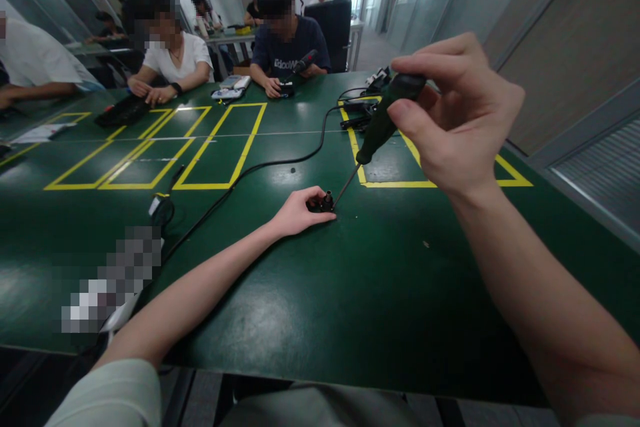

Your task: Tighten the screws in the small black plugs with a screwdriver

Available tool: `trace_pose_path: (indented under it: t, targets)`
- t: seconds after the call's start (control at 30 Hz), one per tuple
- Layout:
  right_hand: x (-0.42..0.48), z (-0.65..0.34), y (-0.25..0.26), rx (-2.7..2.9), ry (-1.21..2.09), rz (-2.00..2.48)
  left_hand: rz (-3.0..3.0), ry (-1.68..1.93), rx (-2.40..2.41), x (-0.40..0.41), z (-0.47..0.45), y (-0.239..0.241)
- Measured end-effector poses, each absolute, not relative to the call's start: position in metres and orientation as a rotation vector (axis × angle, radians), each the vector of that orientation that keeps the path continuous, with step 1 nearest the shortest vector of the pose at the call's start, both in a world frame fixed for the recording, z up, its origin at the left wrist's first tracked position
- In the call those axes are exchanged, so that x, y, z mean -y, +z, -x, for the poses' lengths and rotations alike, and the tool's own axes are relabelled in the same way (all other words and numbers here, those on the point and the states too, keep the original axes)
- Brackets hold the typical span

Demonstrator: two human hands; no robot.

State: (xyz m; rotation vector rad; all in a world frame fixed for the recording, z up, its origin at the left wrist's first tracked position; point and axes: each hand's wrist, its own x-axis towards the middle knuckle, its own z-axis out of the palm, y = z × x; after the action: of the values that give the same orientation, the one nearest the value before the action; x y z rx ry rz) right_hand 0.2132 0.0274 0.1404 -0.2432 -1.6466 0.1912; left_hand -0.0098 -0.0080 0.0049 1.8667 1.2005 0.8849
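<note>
My right hand [450, 107] is closed around the dark green handle of a screwdriver [384, 117], thumb below and fingers on top. Its thin shaft slants down to the left, and the tip meets or nearly meets a small black part [324, 202] on the table. My left hand [303, 212] pinches that part from the left, thumb and fingers on either side. A short round metal-topped post stands up from the part. The rest of it is hidden by my fingers, so its exact kind cannot be made out.
A black cable [260, 165] runs across the green table [280, 293]. Yellow tape [205, 186] marks rectangles on it. Black items [361, 110] lie at the back right, and a blurred grey object [117, 273] sits at left. Across the table, people work, one holding a power tool [306, 61].
</note>
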Motion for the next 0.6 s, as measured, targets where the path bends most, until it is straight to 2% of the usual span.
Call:
trace_pose_path:
  t: [0.17,0.37,0.6]
  targets:
    - [-0.0301,-0.2140,0.1390,1.692,0.248,0.181,-1.875,0.888,-1.191,0.0083,0.0103,0.0046]
    - [-0.0241,-0.2162,0.1411,1.704,0.118,0.295,-1.890,0.877,-1.207,0.0079,0.0101,0.0039]
    - [-0.0212,-0.2158,0.1434,1.722,0.260,0.235,-1.871,0.875,-1.191,0.0080,0.0096,0.0042]
